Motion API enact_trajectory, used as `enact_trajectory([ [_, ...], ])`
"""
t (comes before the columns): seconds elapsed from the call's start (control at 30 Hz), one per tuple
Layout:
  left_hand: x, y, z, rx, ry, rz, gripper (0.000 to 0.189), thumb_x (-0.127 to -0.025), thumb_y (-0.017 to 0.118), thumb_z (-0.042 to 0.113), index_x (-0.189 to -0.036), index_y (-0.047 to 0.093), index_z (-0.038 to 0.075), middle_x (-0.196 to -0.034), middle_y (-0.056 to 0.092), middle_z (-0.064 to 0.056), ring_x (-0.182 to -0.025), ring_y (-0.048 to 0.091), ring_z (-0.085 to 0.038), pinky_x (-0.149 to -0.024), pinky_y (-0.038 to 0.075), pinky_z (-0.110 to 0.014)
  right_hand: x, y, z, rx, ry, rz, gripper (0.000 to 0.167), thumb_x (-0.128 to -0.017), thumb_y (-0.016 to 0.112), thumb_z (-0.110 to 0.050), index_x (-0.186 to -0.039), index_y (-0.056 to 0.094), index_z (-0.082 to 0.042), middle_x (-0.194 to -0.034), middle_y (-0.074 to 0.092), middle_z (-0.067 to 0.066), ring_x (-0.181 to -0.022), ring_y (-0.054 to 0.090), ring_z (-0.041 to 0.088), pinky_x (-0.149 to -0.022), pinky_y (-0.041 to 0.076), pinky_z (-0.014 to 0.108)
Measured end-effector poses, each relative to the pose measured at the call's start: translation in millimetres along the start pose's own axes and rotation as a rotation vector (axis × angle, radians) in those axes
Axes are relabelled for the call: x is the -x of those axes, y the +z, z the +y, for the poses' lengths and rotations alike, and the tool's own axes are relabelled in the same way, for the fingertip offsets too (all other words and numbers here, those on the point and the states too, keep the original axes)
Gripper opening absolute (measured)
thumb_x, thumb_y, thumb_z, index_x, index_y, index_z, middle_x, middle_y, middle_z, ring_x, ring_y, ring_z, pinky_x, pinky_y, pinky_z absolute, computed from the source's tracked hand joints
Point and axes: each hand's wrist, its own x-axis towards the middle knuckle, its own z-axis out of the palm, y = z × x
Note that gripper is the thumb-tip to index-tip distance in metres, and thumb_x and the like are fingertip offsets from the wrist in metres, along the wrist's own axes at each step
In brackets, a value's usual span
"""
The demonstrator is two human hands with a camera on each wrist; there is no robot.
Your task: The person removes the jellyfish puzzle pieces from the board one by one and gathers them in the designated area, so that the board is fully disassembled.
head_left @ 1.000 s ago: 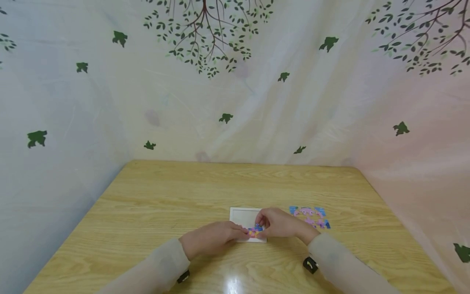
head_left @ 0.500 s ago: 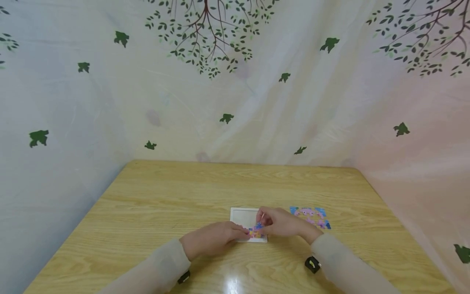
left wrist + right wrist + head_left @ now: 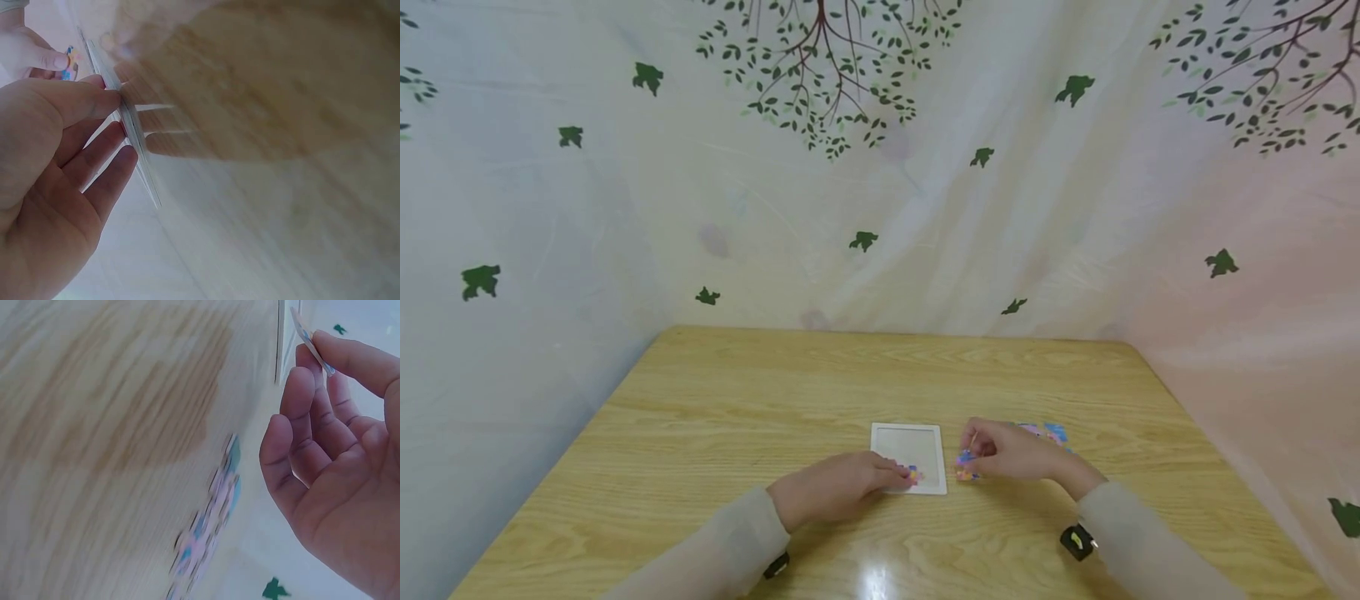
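Observation:
In the head view, a white puzzle tray [image 3: 931, 489] lies on the table in front of the person. A small pink-and-yellow patch of jigsaw pieces [image 3: 914, 473] shows at its near side, partly covered by the left hand [image 3: 850, 485]. That hand's fingers are extended, resting at the tray's near edge, as the left wrist view also shows. To the right of the tray, the right hand [image 3: 1018, 452] pinches a blue, orange and pink jigsaw piece [image 3: 966, 465] between thumb and fingers, raised off the table. Whether it is several joined pieces I cannot tell.
Loose jigsaw pieces [image 3: 1056, 432] in blue and pink lie right of the tray, partly hidden behind the right hand; they also show in the right wrist view [image 3: 215, 500]. The wooden table [image 3: 737, 400] meets a printed curtain [image 3: 790, 275] at the back.
The right hand has lifted the colourful piece from the tray's near right corner and moved right with it, past the tray's edge. The left hand has stayed in place.

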Motion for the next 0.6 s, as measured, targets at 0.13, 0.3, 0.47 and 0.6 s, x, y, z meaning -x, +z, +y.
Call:
enact_trajectory([
  [0.13, 0.2, 0.0, -0.5, -0.008, 0.011, 0.025, 0.032, -0.103, 0.062, 0.003, -0.132, 0.071, 0.009, -0.136, 0.069, -0.004, -0.127, 0.063, -0.015, -0.110, 0.047, -0.025, 16.6, -10, 12, 0.014, 0.014, 0.036, 0.018, -0.101, 0.070, -0.023, -0.108, 0.058, -0.011, -0.084, 0.059, -0.004, -0.070, 0.052, 0.006, -0.061, 0.045, 0.021],
  [0.3, 0.9, -0.1, -0.6, -0.011, 0.021, 0.045, 0.031, -0.103, 0.062, 0.003, -0.132, 0.071, 0.008, -0.136, 0.069, -0.006, -0.127, 0.064, -0.016, -0.109, 0.047, -0.025, 41.0, -23, 25, -0.047, 0.020, 0.056, 0.020, -0.101, 0.068, -0.017, -0.113, 0.057, -0.006, -0.088, 0.055, 0.000, -0.075, 0.052, 0.009, -0.064, 0.046, 0.022],
  [0.47, 1.3, -0.9, 0.3, -0.003, 0.016, 0.046, 0.032, -0.103, 0.062, 0.003, -0.132, 0.071, 0.009, -0.136, 0.069, -0.006, -0.126, 0.064, -0.017, -0.109, 0.048, -0.025, 65.1, -33, 36, -0.082, 0.076, 0.083, 0.022, -0.101, 0.068, -0.016, -0.115, 0.056, -0.005, -0.085, 0.056, -0.001, -0.074, 0.049, 0.008, -0.062, 0.044, 0.023],
  [0.6, 1.3, -0.8, 0.4, -0.011, 0.018, 0.049, 0.031, -0.103, 0.062, 0.003, -0.132, 0.072, 0.009, -0.135, 0.069, -0.005, -0.126, 0.064, -0.016, -0.109, 0.047, -0.025, 83.4, -39, 46, -0.111, 0.067, 0.099, 0.020, -0.102, 0.067, -0.013, -0.114, 0.055, -0.002, -0.084, 0.056, -0.002, -0.072, 0.049, 0.006, -0.058, 0.042, 0.024],
])
